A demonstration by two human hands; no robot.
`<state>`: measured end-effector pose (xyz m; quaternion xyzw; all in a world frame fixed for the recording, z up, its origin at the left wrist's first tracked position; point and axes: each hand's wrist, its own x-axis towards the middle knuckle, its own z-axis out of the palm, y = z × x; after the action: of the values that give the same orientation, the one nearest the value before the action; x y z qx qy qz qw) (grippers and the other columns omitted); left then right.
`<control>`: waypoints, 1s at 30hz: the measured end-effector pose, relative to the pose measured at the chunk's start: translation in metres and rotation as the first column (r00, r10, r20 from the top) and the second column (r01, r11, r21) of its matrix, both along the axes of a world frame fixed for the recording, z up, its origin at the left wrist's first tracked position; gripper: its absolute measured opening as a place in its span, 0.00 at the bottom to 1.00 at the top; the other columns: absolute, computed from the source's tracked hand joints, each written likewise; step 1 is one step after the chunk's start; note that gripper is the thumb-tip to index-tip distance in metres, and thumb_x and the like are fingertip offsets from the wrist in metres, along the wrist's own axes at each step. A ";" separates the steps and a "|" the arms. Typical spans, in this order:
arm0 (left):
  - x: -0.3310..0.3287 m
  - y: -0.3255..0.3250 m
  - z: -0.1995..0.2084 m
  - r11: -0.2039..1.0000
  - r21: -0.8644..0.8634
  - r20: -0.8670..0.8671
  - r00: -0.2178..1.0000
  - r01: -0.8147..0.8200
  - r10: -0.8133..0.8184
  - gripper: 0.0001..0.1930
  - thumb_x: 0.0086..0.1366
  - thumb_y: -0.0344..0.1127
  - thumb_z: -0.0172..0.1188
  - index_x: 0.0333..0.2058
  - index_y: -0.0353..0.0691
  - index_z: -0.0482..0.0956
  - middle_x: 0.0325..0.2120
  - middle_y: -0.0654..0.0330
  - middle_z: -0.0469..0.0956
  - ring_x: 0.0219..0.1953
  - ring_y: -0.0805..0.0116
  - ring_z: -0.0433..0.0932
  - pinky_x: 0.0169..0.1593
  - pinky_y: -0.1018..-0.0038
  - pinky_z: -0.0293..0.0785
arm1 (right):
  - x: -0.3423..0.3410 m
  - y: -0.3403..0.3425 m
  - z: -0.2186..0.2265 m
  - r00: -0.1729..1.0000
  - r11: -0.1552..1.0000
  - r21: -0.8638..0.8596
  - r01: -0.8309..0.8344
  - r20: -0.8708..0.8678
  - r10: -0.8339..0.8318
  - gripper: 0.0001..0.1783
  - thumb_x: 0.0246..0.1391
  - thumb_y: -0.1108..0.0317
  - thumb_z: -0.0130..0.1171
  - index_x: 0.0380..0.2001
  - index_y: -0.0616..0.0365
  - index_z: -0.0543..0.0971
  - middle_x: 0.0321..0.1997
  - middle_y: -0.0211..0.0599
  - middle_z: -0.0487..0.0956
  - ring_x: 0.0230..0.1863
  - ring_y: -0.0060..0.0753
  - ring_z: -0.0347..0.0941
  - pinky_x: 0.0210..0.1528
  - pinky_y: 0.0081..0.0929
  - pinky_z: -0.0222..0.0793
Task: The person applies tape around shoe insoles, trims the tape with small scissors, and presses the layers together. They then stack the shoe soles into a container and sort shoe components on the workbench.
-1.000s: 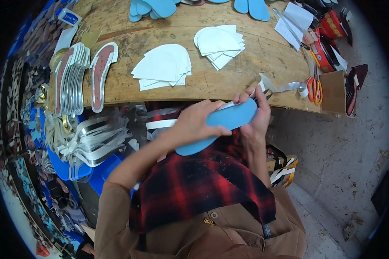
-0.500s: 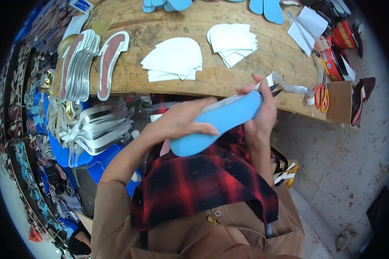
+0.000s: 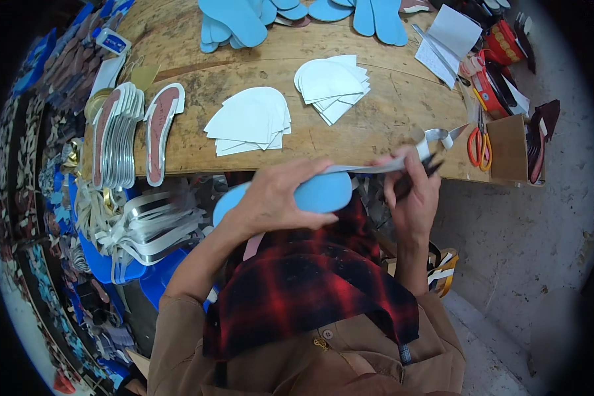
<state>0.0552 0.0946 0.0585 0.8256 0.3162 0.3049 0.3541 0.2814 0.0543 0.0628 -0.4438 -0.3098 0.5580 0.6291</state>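
My left hand point(image 3: 280, 195) is wrapped round a light-blue insole point(image 3: 323, 191), thumb below and fingers over its upper edge, above my lap in front of the table. From that edge a silvery-white strip point(image 3: 366, 169) runs taut to my right hand point(image 3: 414, 198), which pinches it between thumb and fingers. The strip's loose end point(image 3: 435, 135) curls onto the table's front edge. A dark pointed tool point(image 3: 432, 165) sticks out of my right hand; its kind is unclear. Two fanned piles of white cut pieces, a left pile point(image 3: 249, 122) and a right pile point(image 3: 333, 86), lie on the table.
Silver-edged insoles point(image 3: 119, 135) stand in a row at the table's left, beside a single one point(image 3: 164, 135). Blue insoles point(image 3: 234, 23) lie at the far edge. Orange-handled scissors point(image 3: 480, 146) rest near a cardboard box point(image 3: 508, 148). Silvery strips point(image 3: 152, 231) hang over blue bins.
The insole has moved left and its face has turned partly away. My right hand has let go of the insole and drawn away with the strip. The view has shifted, showing more of the table.
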 end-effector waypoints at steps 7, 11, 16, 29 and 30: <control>0.018 0.030 0.003 0.980 0.093 -0.023 0.983 -0.178 0.181 0.36 0.38 0.40 0.74 0.49 0.37 0.75 0.32 0.53 0.78 0.31 0.59 0.78 0.38 0.70 0.75 | -0.035 -0.035 -0.005 0.986 0.983 0.077 0.169 -0.012 -0.168 0.13 0.61 0.67 0.48 0.33 0.69 0.75 0.37 0.53 0.80 0.15 0.26 0.70 0.15 0.18 0.64; 0.059 0.045 -0.014 0.957 0.047 0.193 0.943 -0.285 0.271 0.35 0.38 0.43 0.73 0.48 0.39 0.74 0.33 0.52 0.79 0.36 0.54 0.79 0.39 0.65 0.75 | -0.048 -0.014 -0.015 0.895 0.936 0.261 0.238 0.316 -0.315 0.12 0.61 0.71 0.49 0.38 0.67 0.80 0.42 0.46 0.81 0.20 0.19 0.70 0.19 0.16 0.65; 0.089 0.060 -0.024 0.929 -0.282 0.371 0.866 -0.238 0.334 0.33 0.49 0.44 0.71 0.48 0.32 0.68 0.33 0.58 0.77 0.33 0.68 0.76 0.38 0.71 0.75 | -0.023 0.048 -0.015 0.854 0.878 0.393 0.274 0.320 -0.410 0.13 0.61 0.70 0.49 0.41 0.66 0.80 0.41 0.38 0.81 0.19 0.16 0.68 0.20 0.14 0.64; 0.092 0.057 -0.038 0.535 -0.844 0.409 0.679 0.028 0.610 0.17 0.63 0.38 0.59 0.46 0.35 0.72 0.32 0.62 0.76 0.31 0.77 0.74 0.34 0.79 0.72 | -0.014 -0.005 -0.026 0.922 0.984 0.175 0.034 0.376 -0.098 0.14 0.61 0.70 0.49 0.42 0.70 0.79 0.46 0.40 0.80 0.40 0.21 0.74 0.43 0.17 0.68; 0.092 0.056 -0.041 0.530 -0.847 0.406 0.682 0.031 0.608 0.17 0.63 0.38 0.59 0.46 0.35 0.72 0.32 0.62 0.76 0.31 0.77 0.74 0.34 0.79 0.72 | -0.006 -0.006 -0.032 0.953 0.993 0.108 -0.043 0.303 0.008 0.14 0.60 0.71 0.50 0.43 0.71 0.77 0.48 0.41 0.79 0.48 0.26 0.73 0.50 0.21 0.67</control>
<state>0.1476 0.1511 0.0179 0.3354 0.4130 0.4587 0.7117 0.2757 0.0480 0.0308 -0.4833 -0.4392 0.4732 0.5913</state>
